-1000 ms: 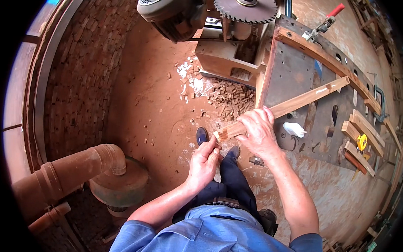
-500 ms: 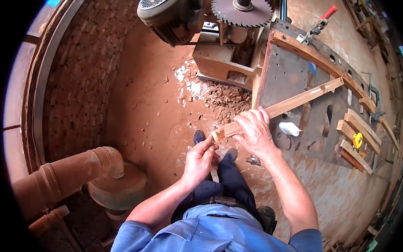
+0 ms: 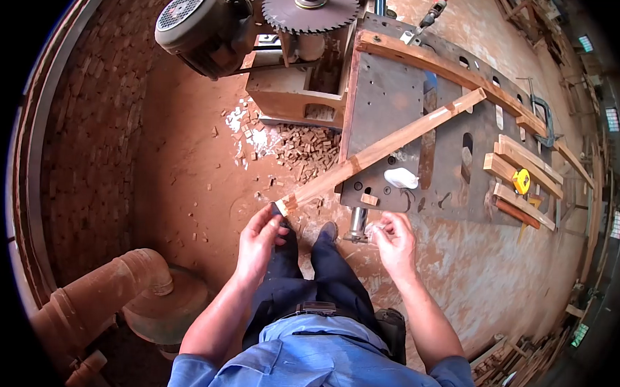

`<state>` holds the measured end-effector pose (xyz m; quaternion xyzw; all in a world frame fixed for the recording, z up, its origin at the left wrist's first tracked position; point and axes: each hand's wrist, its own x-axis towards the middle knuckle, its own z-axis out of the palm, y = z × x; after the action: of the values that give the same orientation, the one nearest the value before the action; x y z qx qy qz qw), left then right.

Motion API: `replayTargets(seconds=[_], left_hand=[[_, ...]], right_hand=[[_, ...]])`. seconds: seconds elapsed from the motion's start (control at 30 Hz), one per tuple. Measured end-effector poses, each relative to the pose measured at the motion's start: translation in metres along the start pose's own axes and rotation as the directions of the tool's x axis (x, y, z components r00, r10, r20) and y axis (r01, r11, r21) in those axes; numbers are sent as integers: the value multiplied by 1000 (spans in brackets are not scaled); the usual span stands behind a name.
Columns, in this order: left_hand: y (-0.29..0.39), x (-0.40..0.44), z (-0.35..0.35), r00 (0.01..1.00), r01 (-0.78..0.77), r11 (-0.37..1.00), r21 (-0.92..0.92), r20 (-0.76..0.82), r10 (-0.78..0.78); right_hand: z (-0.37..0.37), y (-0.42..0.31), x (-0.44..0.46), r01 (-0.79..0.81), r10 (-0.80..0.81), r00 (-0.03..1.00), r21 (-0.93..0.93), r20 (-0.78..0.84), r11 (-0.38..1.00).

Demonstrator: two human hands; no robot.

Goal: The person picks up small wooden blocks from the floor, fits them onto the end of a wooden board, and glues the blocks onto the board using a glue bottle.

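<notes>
A long wooden strip (image 3: 394,142) lies slantwise on the metal machine table (image 3: 380,128), its near end jutting out past the table's edge. At that end is my left hand (image 3: 256,243), fingers curled and fingertips against the wood, apparently gripping it. My right hand (image 3: 395,244) is off the strip, in front of the table beside a metal cylindrical fitting (image 3: 358,222). Its fingers are bent together, and I cannot make out what they hold. A small wood block (image 3: 369,200) rests on the table's near corner, by a white object (image 3: 401,177).
A toothed saw blade (image 3: 309,13) and motor (image 3: 206,29) stand beyond the table. Several short boards (image 3: 526,167) and a yellow tape measure (image 3: 521,181) lie at right. A clamped wooden fence (image 3: 451,72) crosses the table. Offcuts (image 3: 305,149) cover the floor; a duct (image 3: 109,282) stands left.
My right hand has let go of the strip and drawn back toward my body. My left hand stays at the strip's near end. The whole view has shifted, moving the scene leftward.
</notes>
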<state>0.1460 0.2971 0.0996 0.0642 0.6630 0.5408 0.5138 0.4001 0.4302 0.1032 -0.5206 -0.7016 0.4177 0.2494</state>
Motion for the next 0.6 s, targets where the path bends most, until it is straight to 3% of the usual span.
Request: replayTargets(seconds=[0.13,0.37,0.47,0.57,0.6], left_hand=[[-2,18,-8,952,302,899,-317,149,-267],[18,28,-8,865,489,835,-254,268,-425],[14,41,-9,844,524,824,-215,259,-469],[17,48,-6,840,530,821,-212,267,-473],[18,49,-6,840,526,825,-209,282,-464]], right_hand=[[1,6,19,186,-195,980,-189,-32,964],[3,-15,38,170,-137,985,-452,105,876],[5,-10,41,279,-253,960,-500,121,820],[6,-5,38,54,-28,993,-224,117,973],[9,-2,36,53,-54,993,14,103,998]])
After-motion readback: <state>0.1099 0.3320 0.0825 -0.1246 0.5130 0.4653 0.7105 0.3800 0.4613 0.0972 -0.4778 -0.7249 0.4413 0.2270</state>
